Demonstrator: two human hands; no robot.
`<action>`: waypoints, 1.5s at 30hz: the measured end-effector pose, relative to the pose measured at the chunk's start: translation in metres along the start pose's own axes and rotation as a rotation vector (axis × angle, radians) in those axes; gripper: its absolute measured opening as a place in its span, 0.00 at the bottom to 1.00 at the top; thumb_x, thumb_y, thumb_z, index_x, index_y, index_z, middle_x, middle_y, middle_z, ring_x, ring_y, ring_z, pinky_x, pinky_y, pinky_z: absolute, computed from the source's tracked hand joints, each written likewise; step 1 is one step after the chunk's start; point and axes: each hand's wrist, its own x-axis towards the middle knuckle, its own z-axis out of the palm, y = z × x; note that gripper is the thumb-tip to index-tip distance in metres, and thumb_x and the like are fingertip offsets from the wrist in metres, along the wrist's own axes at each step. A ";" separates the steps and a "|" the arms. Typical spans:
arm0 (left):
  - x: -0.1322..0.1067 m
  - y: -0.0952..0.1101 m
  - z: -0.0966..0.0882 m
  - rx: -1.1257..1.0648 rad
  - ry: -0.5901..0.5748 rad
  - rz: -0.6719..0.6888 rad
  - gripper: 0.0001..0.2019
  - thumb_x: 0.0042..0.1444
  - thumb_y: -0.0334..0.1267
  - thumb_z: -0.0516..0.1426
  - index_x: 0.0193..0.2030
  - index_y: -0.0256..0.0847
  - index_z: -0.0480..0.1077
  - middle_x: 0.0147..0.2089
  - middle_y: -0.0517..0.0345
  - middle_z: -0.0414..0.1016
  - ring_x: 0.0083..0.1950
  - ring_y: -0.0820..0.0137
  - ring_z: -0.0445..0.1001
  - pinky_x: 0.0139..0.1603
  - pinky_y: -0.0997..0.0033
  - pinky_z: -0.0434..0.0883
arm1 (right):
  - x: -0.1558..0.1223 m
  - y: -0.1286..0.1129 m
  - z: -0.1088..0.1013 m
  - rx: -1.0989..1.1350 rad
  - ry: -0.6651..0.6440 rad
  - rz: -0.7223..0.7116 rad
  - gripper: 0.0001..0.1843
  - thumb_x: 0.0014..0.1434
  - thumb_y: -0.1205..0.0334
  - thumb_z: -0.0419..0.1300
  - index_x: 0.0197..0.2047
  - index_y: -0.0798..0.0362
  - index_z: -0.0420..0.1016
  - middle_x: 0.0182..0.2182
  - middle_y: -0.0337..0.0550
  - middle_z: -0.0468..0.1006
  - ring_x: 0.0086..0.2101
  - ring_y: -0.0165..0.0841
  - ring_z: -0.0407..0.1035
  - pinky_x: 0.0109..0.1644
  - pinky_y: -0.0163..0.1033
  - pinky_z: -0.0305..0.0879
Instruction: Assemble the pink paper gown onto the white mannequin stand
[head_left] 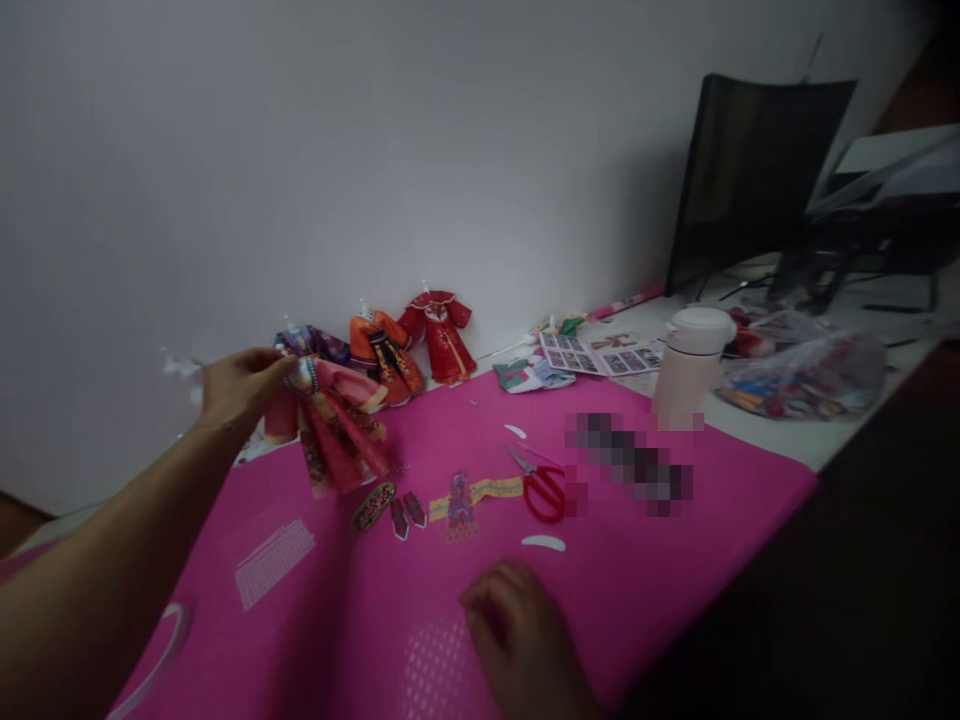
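My left hand (241,385) pinches a pink-and-red doll dress (337,440) at its top, holding it upright at the back left of the pink mat (450,430). Nearer to me, my right hand (517,635) is loosely curled over the mat, and no object shows in its fingers. Beyond it lie a yellow strip with a patterned fabric piece (462,505), two small dark red pieces (409,515) and an oval patterned piece (373,506). Red-handled scissors (543,490) rest right of the strip.
Along the wall stand an orange doll outfit (386,355) and a red doll robe (441,335). Toward the right are a picture leaflet (600,357), a pale flask (686,375), a plastic bag (810,375) and a monitor (757,180). A blurred-out dark object (634,460) lies by the scissors.
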 end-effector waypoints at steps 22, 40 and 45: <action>-0.002 -0.004 -0.008 -0.126 0.178 0.041 0.14 0.51 0.37 0.63 0.43 0.33 0.76 0.32 0.65 0.73 0.33 0.75 0.69 0.39 0.69 0.67 | -0.002 0.001 0.000 0.011 -0.013 0.006 0.10 0.54 0.77 0.56 0.34 0.52 0.73 0.33 0.40 0.77 0.37 0.36 0.69 0.42 0.39 0.62; -0.175 0.011 0.105 0.385 -0.645 0.485 0.07 0.57 0.39 0.60 0.30 0.40 0.75 0.34 0.54 0.77 0.37 0.65 0.76 0.40 0.66 0.69 | -0.002 0.003 0.001 -0.030 -0.031 -0.016 0.10 0.55 0.76 0.55 0.33 0.51 0.72 0.32 0.41 0.77 0.36 0.35 0.70 0.42 0.38 0.64; -0.172 0.007 0.128 0.509 -0.707 0.349 0.15 0.63 0.47 0.55 0.39 0.36 0.73 0.41 0.52 0.76 0.41 0.65 0.75 0.45 0.59 0.71 | 0.000 -0.005 0.005 -0.009 0.087 0.011 0.13 0.49 0.79 0.56 0.31 0.51 0.72 0.30 0.39 0.76 0.35 0.35 0.69 0.41 0.37 0.62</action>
